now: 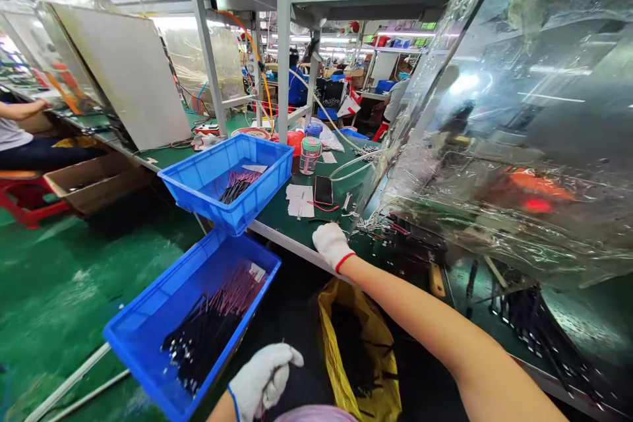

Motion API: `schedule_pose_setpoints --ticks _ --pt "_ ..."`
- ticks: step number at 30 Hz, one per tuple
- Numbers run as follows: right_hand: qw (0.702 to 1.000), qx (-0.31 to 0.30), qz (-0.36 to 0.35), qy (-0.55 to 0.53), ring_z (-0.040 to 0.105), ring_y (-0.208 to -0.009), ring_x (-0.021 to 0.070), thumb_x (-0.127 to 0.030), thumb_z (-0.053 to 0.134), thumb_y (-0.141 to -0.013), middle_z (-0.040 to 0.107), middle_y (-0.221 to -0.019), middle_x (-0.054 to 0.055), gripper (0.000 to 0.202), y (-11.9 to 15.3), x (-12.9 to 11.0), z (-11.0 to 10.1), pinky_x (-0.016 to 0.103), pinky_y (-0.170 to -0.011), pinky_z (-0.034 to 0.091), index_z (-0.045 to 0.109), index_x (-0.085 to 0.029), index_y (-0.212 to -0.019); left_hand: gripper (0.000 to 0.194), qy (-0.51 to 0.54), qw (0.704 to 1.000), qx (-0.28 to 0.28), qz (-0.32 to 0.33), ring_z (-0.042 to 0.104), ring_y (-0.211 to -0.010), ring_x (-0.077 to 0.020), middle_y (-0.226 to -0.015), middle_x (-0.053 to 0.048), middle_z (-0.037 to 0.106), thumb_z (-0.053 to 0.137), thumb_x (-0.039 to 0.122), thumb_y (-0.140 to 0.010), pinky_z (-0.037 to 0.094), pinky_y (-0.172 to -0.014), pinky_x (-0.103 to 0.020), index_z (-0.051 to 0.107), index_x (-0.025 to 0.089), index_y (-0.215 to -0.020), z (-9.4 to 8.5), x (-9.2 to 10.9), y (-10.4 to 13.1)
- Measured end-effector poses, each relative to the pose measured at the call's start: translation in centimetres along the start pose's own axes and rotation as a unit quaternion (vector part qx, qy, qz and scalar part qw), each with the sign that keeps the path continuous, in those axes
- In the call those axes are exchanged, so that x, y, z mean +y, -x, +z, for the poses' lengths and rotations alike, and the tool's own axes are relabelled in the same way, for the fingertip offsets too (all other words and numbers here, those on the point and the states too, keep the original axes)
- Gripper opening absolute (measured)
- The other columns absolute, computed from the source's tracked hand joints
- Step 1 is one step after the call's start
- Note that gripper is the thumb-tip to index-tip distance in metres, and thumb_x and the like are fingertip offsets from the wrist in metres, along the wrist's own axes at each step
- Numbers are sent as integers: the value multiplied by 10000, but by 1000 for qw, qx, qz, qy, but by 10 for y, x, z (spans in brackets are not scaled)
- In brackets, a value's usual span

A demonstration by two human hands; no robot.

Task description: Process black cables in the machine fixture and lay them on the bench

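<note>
- Head view, far left: lower blue bin (148,330), holding dark wires (205,326).
- Upper blue bin (262,188) at the edge of the counter (273,216), with a smaller wire bundle (237,188).
- Left hand (262,376), white-gloved, between lower bin and bag, fingers loosely curled; I cannot tell whether its grip holds anything.
- Right hand (331,244), gloved, at the counter's front edge near a phone (324,191); fingertips hidden, grip cannot be told.
- Yellow bag (332,356), open below the right hand, black pieces (353,343) inside.
- Far right: black strips (548,336).
</note>
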State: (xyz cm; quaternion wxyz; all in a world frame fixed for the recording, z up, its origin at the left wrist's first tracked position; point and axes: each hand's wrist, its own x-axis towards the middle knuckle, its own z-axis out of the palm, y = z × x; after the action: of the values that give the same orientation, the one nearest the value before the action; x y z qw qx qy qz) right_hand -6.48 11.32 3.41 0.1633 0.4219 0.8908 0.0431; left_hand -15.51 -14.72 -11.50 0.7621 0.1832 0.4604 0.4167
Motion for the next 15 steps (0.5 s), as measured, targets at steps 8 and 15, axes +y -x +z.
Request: schedule_pose_setpoints --ticks 8,15 --pt "997 57 38 -34 656 -884 286 -153 400 -904 629 -983 167 260 44 1 12 382 -692 507 635 -124 -1010 468 13 999 44 -1 228 -366 -33 -501 96 380 595 548 -755 116 -378 -211 608 138 -979 2 18 -11" --pt "979 102 141 -109 623 -946 355 -516 469 -883 602 -1021 235 516 31 -19 11 470 -703 527 566 -55 -1094 508 2 998 64 25 243 -380 -32 -506 95 392 639 549 -700 115 -384 -205 589 126 -977 10 28 -28"
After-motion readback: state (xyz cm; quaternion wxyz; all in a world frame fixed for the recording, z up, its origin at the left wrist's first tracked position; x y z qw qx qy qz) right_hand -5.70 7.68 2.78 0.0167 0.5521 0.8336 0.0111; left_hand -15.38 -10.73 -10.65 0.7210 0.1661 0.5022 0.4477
